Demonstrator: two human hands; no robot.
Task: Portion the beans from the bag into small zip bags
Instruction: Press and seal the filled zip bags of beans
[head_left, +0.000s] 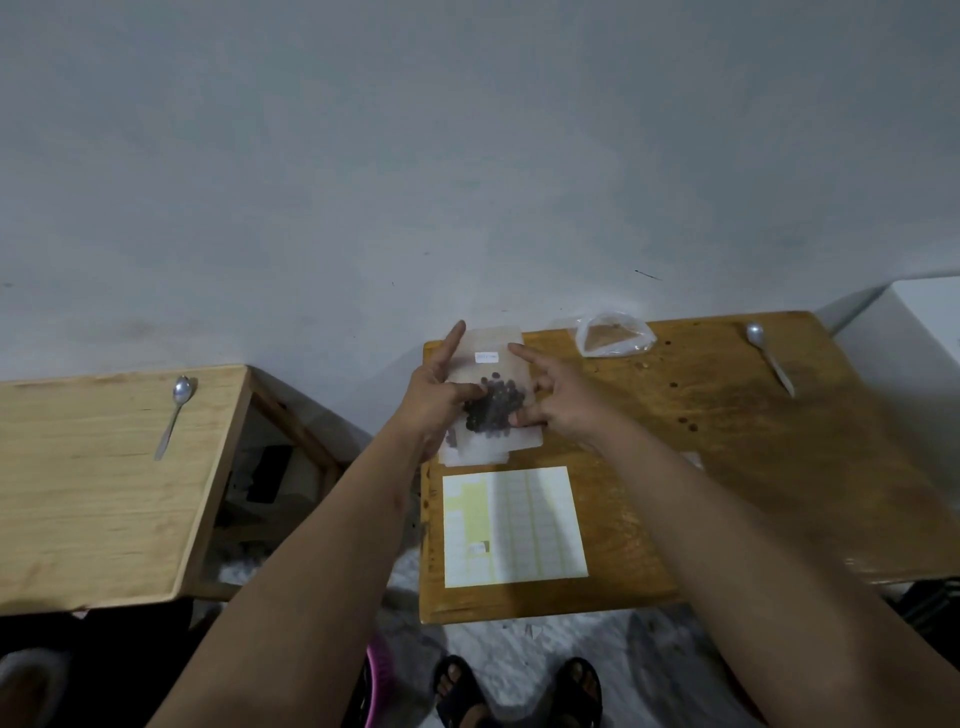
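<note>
Forearms (311, 571) lead to my left hand (434, 402) and right hand (563, 408), both pinching a small zip bag (493, 371) of beans (493, 408). Filling looks done, so next I press its zip shut.

No text was legible. The small white label (487, 357) on the zip bag (493, 343) I held bore print too blurred to read; my sticker sheet (540, 525) showed no readable marks.

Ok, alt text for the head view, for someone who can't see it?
The left hand and right hand pinch a small zip bag holding dark beans above a wooden table. A label sheet lies nearer the person; a clear plastic bag and a spoon lie farther back.
</note>
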